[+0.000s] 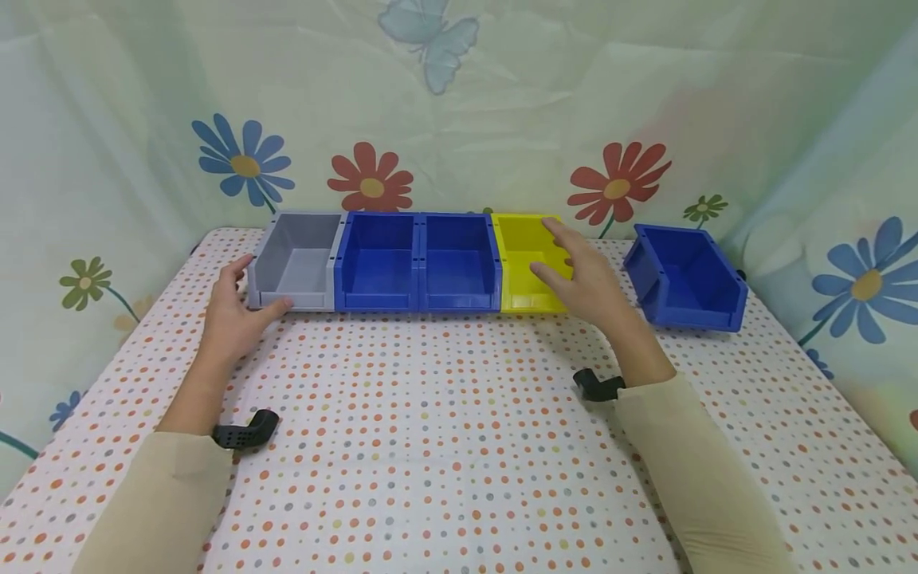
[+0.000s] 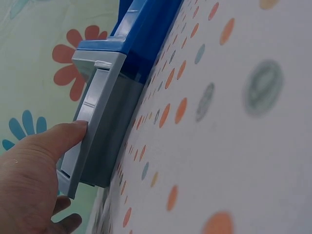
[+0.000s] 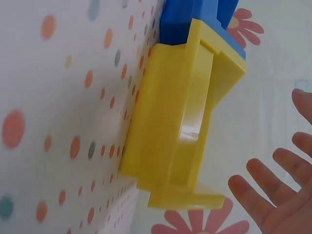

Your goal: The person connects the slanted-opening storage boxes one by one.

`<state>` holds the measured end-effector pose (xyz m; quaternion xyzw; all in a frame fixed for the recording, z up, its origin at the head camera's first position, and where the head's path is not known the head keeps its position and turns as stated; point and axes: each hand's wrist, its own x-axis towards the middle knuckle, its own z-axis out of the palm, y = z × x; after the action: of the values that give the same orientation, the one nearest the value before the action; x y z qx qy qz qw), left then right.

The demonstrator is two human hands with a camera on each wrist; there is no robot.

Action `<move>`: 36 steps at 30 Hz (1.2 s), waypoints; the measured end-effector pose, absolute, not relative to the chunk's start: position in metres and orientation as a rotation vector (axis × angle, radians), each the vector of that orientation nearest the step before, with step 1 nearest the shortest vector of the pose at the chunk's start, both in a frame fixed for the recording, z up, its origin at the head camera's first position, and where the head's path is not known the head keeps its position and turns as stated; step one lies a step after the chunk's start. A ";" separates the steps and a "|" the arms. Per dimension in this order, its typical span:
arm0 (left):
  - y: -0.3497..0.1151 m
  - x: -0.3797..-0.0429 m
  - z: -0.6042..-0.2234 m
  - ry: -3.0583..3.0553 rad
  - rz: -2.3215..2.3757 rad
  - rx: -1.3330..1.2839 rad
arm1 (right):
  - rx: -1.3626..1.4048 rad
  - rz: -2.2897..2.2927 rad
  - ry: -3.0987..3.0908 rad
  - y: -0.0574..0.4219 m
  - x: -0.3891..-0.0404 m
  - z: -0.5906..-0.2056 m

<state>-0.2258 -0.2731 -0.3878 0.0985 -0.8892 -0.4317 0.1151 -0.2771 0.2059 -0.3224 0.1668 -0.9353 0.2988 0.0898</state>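
A grey storage bin (image 1: 300, 271) stands at the left end of a row. My left hand (image 1: 233, 315) grips its front left corner, with the thumb (image 2: 66, 139) on the front lip and the other fingers along the left side. Right of it come two blue bins (image 1: 380, 271), then a yellow bin (image 1: 523, 303) at the row's right end. My right hand (image 1: 588, 279) hovers over the yellow bin's right side, its fingers spread and holding nothing. In the right wrist view, those fingers appear apart from the yellow bin (image 3: 165, 117).
Another blue bin (image 1: 688, 279) stands apart at the right, turned at an angle. A dotted cloth (image 1: 430, 446) covers the table. Behind it hangs a curtain (image 1: 502, 119) printed with flowers and a butterfly. Each wrist wears a black strap (image 1: 247, 430).
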 end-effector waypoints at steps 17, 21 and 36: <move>-0.273 -0.226 -0.388 -2.608 -1.260 0.273 | 0.387 0.833 -2.719 0.244 -0.266 -0.314; -0.272 -0.226 -0.388 -2.606 -1.270 0.269 | 0.293 0.826 -2.726 0.255 -0.265 -0.313; -0.273 -0.226 -0.389 -2.601 -1.266 0.264 | 0.087 0.855 -2.600 0.305 -0.265 -0.318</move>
<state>-0.2257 -0.2730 -0.3893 0.0901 -0.8892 -0.4329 0.1180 -0.2646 0.3053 -0.3176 0.0310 -0.9302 0.3059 0.2004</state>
